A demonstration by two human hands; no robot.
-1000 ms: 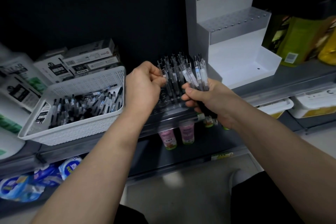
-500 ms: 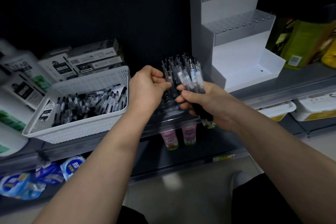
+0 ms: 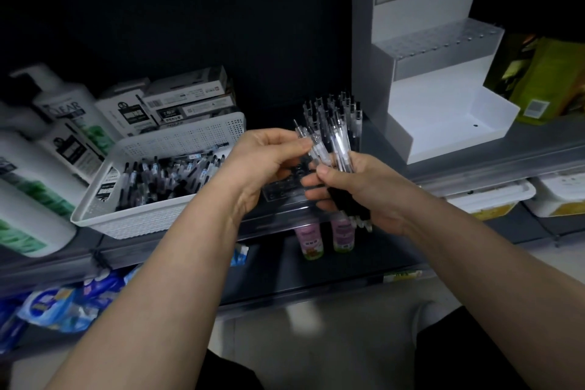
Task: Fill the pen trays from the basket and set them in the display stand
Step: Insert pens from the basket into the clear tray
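Note:
My right hand (image 3: 357, 190) grips a bundle of clear pens with black grips (image 3: 340, 149), tips pointing up. My left hand (image 3: 266, 161) pinches the top of one pen (image 3: 304, 136) at the left of that bundle. Under both hands lies a clear pen tray (image 3: 281, 191) on the shelf, with several pens standing upright in its far rows (image 3: 335, 111). The white perforated basket (image 3: 177, 139) with several loose pens sits to the left. The white stepped display stand (image 3: 443, 111) is at the back right, and a clear tray (image 3: 443, 41) with no pens sits on its upper step.
Shampoo bottles (image 3: 41, 149) and pen boxes (image 3: 177, 101) crowd the shelf's left. Green packets (image 3: 544, 79) stand right of the stand. Small pink bottles (image 3: 326, 237) and blue packs (image 3: 63, 304) sit on lower shelves, with white tubs (image 3: 493, 199) at the right.
My left hand has risen from the tray to the bundle and now pinches one pen there. The right hand has tilted the bundle slightly left; the view has shifted a little.

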